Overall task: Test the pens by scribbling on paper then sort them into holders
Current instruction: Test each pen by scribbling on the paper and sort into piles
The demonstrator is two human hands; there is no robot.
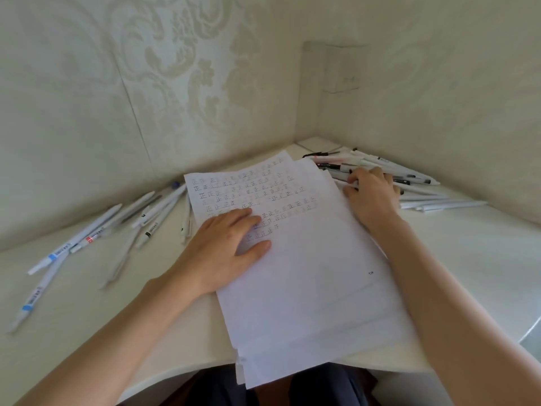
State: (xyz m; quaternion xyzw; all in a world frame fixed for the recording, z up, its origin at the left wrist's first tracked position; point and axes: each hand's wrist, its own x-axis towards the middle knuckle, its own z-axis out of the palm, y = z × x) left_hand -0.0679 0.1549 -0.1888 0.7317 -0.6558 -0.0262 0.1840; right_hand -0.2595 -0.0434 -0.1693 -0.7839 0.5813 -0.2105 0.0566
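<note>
A stack of white paper (307,282) lies in the middle of the white desk (87,323), its upper half covered with rows of small written marks. My left hand (225,247) rests flat on the paper's left side, fingers straight. My right hand (371,191) reaches into a pile of white pens (389,171) at the back right corner, its fingers curled among the pens; whether it grips one is hidden. Another scatter of white pens (96,232), some with blue, red or black bands, lies to the left of the paper.
Patterned walls meet in a corner close behind the desk. A clear plastic holder (333,68) is fixed on the wall above the right pen pile. The paper overhangs the desk's curved front edge above my lap.
</note>
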